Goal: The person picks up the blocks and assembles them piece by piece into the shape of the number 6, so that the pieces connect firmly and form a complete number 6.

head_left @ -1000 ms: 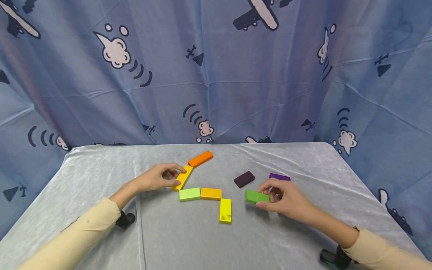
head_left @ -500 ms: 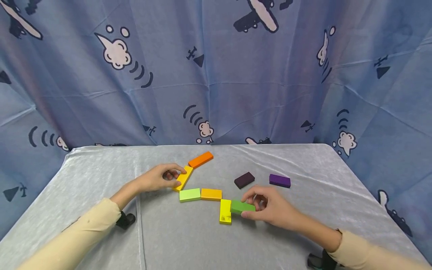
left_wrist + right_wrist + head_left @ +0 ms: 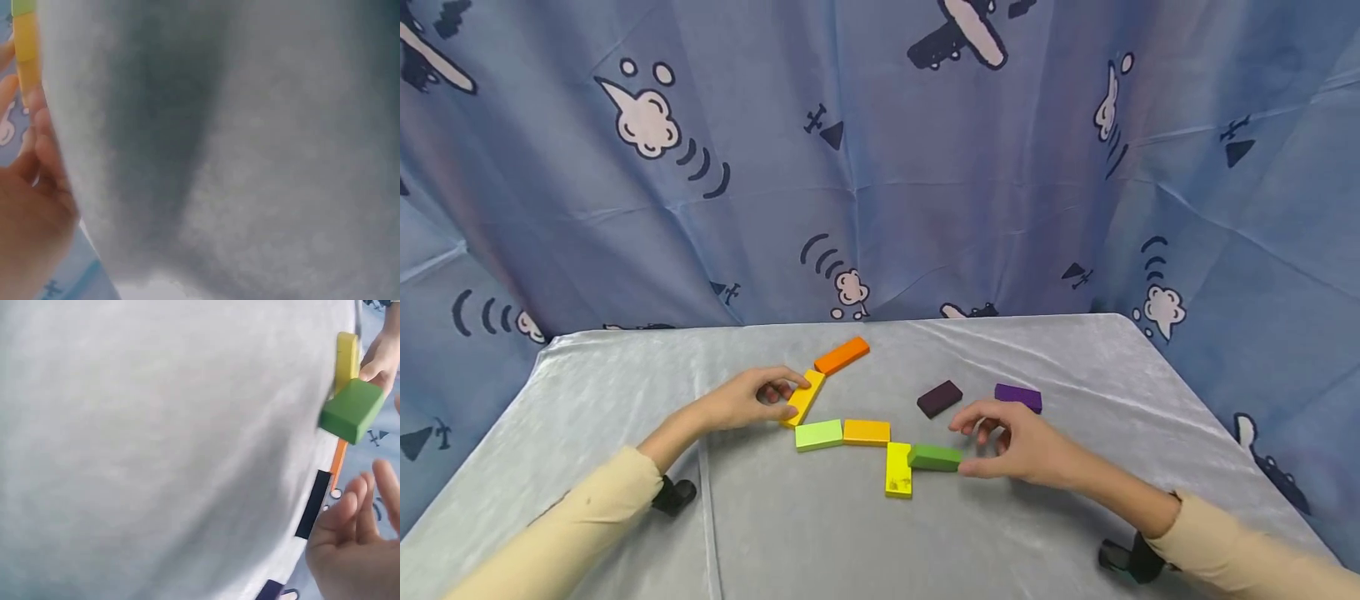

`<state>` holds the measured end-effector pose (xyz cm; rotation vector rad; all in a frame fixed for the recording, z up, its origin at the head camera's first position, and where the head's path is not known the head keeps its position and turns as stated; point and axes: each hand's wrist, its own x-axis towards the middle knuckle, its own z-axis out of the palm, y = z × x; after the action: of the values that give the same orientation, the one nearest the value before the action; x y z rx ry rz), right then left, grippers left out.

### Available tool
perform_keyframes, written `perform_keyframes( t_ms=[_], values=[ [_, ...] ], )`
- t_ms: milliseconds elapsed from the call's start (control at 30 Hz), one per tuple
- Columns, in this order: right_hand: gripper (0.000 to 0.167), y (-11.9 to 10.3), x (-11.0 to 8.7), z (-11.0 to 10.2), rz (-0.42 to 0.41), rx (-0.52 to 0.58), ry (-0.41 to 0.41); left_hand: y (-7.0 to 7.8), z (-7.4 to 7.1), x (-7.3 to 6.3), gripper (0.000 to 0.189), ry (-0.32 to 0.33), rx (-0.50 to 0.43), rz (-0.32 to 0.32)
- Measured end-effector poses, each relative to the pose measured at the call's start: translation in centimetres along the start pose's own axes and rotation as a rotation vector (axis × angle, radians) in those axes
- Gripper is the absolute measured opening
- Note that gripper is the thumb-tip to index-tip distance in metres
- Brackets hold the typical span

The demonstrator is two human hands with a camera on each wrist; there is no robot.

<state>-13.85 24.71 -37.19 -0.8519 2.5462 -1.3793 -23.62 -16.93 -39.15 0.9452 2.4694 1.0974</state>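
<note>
In the head view my left hand (image 3: 752, 398) holds an amber block (image 3: 806, 398) on the table, thumb at its near end and index finger toward its far end. An orange block (image 3: 842, 356) lies at that block's far tip. A light green block (image 3: 818, 435), a second amber block (image 3: 867, 432) and a yellow block (image 3: 898, 471) continue the line to the right. A green block (image 3: 934, 457) overlaps the yellow block's right edge. My right hand (image 3: 1026, 442) is spread just right of the green block, its thumb tip by that block's end and nothing between the fingers.
Behind my right hand lie a dark maroon block (image 3: 940, 399) and a purple block (image 3: 1018, 397). Pale, wrinkled cloth covers the table (image 3: 790, 533). A blue patterned curtain (image 3: 880, 167) hangs behind the table's far edge.
My right hand carried the green block left to the yellow block, then let go of it and drew back slightly to the right. My left hand keeps its hold on the amber block.
</note>
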Motion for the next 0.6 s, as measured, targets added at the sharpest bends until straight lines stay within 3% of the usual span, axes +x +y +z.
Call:
perform_keyframes(
  t_ms=[100,600],
  values=[
    [0.033,0.5,0.2,0.2,-0.011,0.010,-0.048,-0.2,0.0,-0.2,0.040,-0.004,-0.008,0.006],
    [0.034,0.9,1.6,1.1,-0.034,-0.014,-0.092,-0.6,0.1,-0.2,0.040,-0.006,-0.026,0.007]
  ],
)
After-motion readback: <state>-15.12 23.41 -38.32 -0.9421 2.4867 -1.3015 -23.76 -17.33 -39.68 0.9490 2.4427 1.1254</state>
